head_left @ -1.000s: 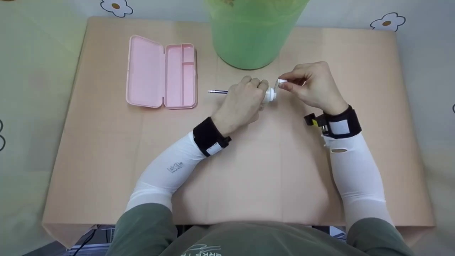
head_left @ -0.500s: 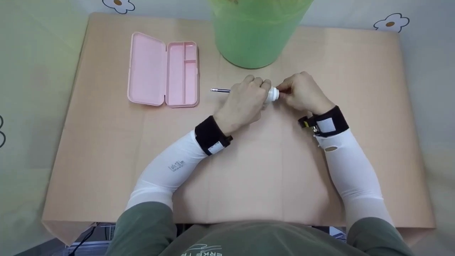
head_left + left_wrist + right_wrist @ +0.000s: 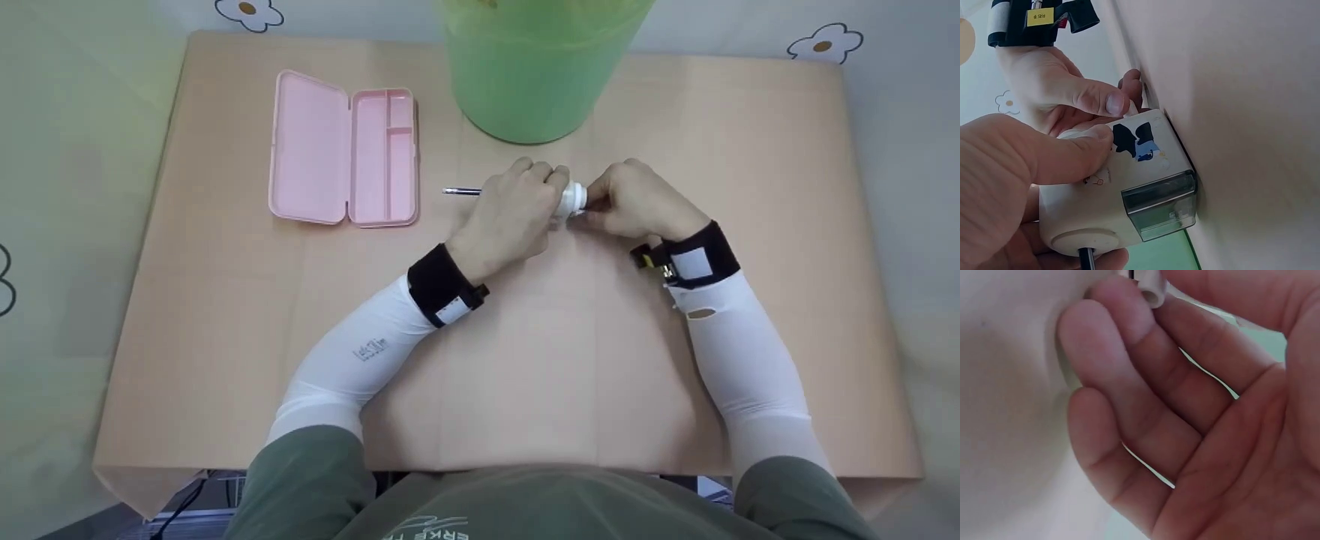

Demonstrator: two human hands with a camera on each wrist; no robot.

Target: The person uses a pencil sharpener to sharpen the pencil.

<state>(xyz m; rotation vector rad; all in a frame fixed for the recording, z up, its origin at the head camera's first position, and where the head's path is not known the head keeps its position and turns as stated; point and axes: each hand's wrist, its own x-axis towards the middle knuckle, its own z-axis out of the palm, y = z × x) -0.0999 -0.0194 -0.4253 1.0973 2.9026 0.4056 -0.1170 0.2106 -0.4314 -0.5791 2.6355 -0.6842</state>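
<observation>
Seems midway through sharpening a pencil (image 3: 461, 191)
Grips sharpener (image 3: 1075, 205) in left hand (image 3: 506, 217); pinches crank knob (image 3: 1154, 282) with right hand (image 3: 649, 202); leaves pencil inserted, not yet withdrawn

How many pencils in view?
1: the pencil sticking out of the white sharpener that the left hand grips. Any others would be hidden.

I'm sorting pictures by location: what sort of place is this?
Probably a small indoor workspace: a cloth-covered table, a flower-patterned backdrop behind it, and a pink pencil case lying open.
</observation>
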